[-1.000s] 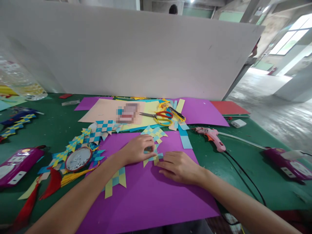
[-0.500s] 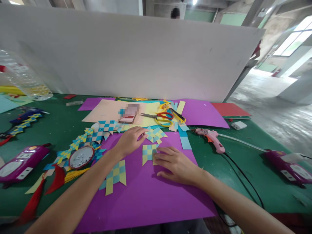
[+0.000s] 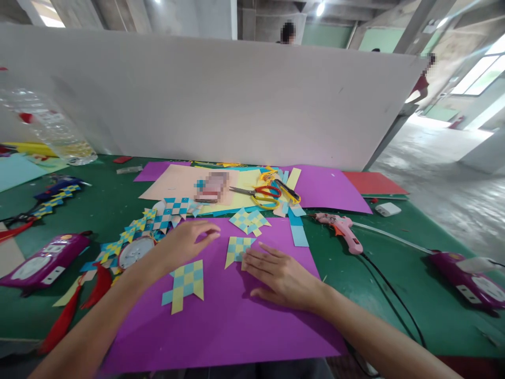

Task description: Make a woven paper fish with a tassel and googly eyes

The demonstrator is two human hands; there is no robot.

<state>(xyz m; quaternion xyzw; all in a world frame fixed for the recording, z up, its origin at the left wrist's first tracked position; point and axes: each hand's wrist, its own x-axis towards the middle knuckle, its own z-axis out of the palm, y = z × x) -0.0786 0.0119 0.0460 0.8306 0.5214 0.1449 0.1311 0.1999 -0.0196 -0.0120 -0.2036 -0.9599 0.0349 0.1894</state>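
My right hand [image 3: 278, 273] lies flat with fingers spread, its fingertips over the right side of a yellow-and-blue woven paper piece [image 3: 238, 247]. My left hand [image 3: 193, 239] is raised over the purple sheet [image 3: 236, 326], fingers slightly bent and apart, with nothing in it. Below that hand lies a second woven paper piece [image 3: 188, 284] with strip ends sticking out. Farther back, a pair of woven paper diamonds [image 3: 249, 220] rests across the purple sheet's far edge.
Scissors [image 3: 256, 193], a utility knife [image 3: 287, 190] and a phone [image 3: 213, 187] lie on paper sheets at the back. A pink glue gun [image 3: 341, 227] sits at right, its cord trailing. Woven paper strips, red tassels [image 3: 63, 318] and a purple power strip [image 3: 47, 263] are at left.
My left hand has moved left and back from the woven diamonds. The woven piece under my right hand has shifted slightly left with that hand. The head view has tilted up a little.
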